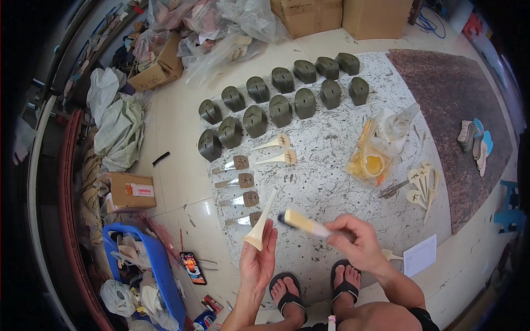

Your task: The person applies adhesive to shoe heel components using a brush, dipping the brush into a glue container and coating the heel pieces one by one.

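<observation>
My left hand [258, 265] holds a cream stiletto shoe heel [257, 234], wide end toward me and thin tip pointing away. In my right hand [353, 236] is a brush [301, 221], slightly blurred, its dark bristles a short gap to the right of the heel. Two cream heels [279, 158] lie on the spattered white board [331, 171], beyond my hands. Left of them is a column of brown-ended heels with clear stems [247, 181]. To the right, a bag-wrapped tub of yellowish glue [374, 164] stands near a cluster of cream heels [422, 185].
Two rows of dark green block heels [280, 110] cross the board's far side. A blue bin [165, 276] and a phone [192, 268] are at the left. A paper sheet [420, 255] lies at the right. Shaped pieces [479, 144] lie on a brown mat [441, 83]. Cardboard boxes [375, 19] stand behind.
</observation>
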`<state>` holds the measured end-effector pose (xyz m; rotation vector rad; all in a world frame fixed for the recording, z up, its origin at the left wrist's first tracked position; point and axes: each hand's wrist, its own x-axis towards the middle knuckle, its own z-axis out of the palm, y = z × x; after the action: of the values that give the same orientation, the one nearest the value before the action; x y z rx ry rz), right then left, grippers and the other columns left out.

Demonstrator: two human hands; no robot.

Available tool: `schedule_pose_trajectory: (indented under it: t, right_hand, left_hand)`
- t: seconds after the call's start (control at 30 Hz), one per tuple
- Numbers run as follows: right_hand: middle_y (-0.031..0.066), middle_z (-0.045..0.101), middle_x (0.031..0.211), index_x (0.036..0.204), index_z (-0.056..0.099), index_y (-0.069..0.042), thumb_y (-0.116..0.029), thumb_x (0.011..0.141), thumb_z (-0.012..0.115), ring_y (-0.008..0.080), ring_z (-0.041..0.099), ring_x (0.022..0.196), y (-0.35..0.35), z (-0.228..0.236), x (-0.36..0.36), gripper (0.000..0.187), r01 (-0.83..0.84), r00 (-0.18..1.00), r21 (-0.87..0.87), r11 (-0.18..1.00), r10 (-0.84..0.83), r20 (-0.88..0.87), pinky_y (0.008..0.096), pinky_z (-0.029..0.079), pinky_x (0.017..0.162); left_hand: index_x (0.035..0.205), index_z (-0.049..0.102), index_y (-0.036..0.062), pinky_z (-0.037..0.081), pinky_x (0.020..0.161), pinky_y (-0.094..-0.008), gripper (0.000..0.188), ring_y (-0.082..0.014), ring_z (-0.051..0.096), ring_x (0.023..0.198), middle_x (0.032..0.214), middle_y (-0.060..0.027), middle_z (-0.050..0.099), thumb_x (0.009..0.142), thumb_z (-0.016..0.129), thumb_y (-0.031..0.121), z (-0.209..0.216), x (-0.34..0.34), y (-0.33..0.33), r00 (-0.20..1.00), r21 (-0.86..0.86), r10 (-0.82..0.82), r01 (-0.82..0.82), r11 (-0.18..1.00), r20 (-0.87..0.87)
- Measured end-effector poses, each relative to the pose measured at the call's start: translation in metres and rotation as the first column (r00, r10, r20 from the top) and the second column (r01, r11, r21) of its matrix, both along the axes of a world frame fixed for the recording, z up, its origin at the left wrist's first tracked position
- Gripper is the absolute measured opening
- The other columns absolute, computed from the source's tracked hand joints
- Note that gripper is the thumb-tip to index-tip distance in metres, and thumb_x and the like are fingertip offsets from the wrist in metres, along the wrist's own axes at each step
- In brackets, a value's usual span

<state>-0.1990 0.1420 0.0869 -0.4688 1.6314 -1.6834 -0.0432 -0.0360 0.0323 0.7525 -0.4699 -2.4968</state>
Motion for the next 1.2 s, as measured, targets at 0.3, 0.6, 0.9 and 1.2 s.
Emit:
schedule_pose_trajectory:
  t: [0.3, 0.6, 0.9, 1.2]
  right_hand:
    - [0.0111, 0.06, 0.078, 0.098, 0.063, 0.0, -0.003, 0.075, 0.075, 0.0212, 0.062, 0.062, -0.024, -0.017, -0.003, 0.025, 0.185, 0.73, -0.001, 0.983, -0.138, -0.669, 0.0302, 0.048, 0.049]
    - [0.0066, 0.062, 0.076, 0.097, 0.064, 0.001, -0.009, 0.086, 0.066, 0.0127, 0.061, 0.064, -0.017, -0.029, 0.028, 0.015, -0.229, 0.969, 0.013, 0.973, 0.229, -0.092, 0.0286, 0.048, 0.055]
    - [-0.0007, 0.057, 0.07, 0.11, 0.059, -0.001, -0.019, 0.085, 0.07, 0.0076, 0.051, 0.059, -0.022, -0.021, 0.025, 0.033, -0.184, 0.98, 0.076, 0.98, 0.177, 0.087, 0.025, 0.041, 0.051]
    - [0.0067, 0.07, 0.079, 0.097, 0.07, 0.0, -0.013, 0.084, 0.069, 0.0059, 0.059, 0.07, -0.044, -0.037, 0.029, 0.019, 0.031, 0.998, 0.19, 0.981, -0.019, -0.068, 0.0247, 0.048, 0.06]
  left_hand:
    - [0.125, 0.048, -0.005, 0.031, 0.115, -0.0425, 0.033, -0.0296, 0.042, 0.13, 0.135, -0.0199, 0.047, 0.096, 0.049, 0.011, 0.004, -0.003, 0.004, 0.999, -0.033, -0.019, 0.02, 0.999, 0.041]
    - [0.131, 0.044, -0.0019, 0.03, 0.114, -0.0411, 0.04, -0.0267, 0.042, 0.13, 0.134, -0.0165, 0.049, 0.096, 0.05, 0.014, 0.0, 0.0, 0.0, 1.0, -0.07, -0.031, 0.031, 0.997, -0.002]
    - [0.132, 0.044, 0.0043, 0.028, 0.116, -0.0424, 0.044, -0.027, 0.039, 0.132, 0.132, -0.0087, 0.051, 0.094, 0.055, 0.025, -0.005, -0.012, 0.015, 0.998, 0.08, -0.003, -0.002, 0.997, 0.059]
    - [0.127, 0.05, 0.0005, 0.037, 0.105, -0.0373, 0.038, -0.0232, 0.048, 0.122, 0.128, -0.0111, 0.054, 0.097, 0.05, 0.025, -0.011, -0.014, 0.038, 0.988, 0.034, -0.155, 0.154, 0.987, 0.004]
